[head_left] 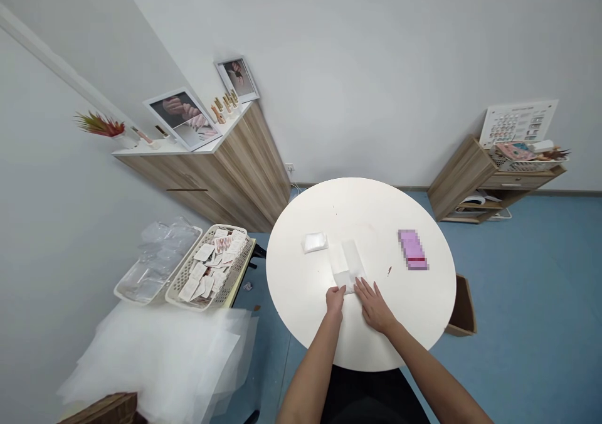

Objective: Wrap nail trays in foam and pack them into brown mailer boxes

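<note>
On the white round table (pixel 301 298), a thin, whitish, translucent wrapping sheet (pixel 353 259) lies partly folded in front of me. My left hand (pixel 335 300) is closed at its near left corner, thumb and fingers pinching the folded edge. My right hand (pixel 375 306) rests on the near right edge of the sheet, fingers stretched out and apart. Whatever is inside the fold cannot be made out. Just beyond, to the left, sits a small white wrapped packet (pixel 315 242). A purple rectangular thing (pixel 414 249), blurred into blocks, lies on the right side of the table.
To the left stand a white basket of small packaged cards (pixel 207 303), a tray of clear plastic pieces (pixel 121 293) and a stack of translucent sheets (pixel 160 355). A wooden cabinet (pixel 249 167) is behind them. An open cardboard box (pixel 463 308) stands on the floor at right.
</note>
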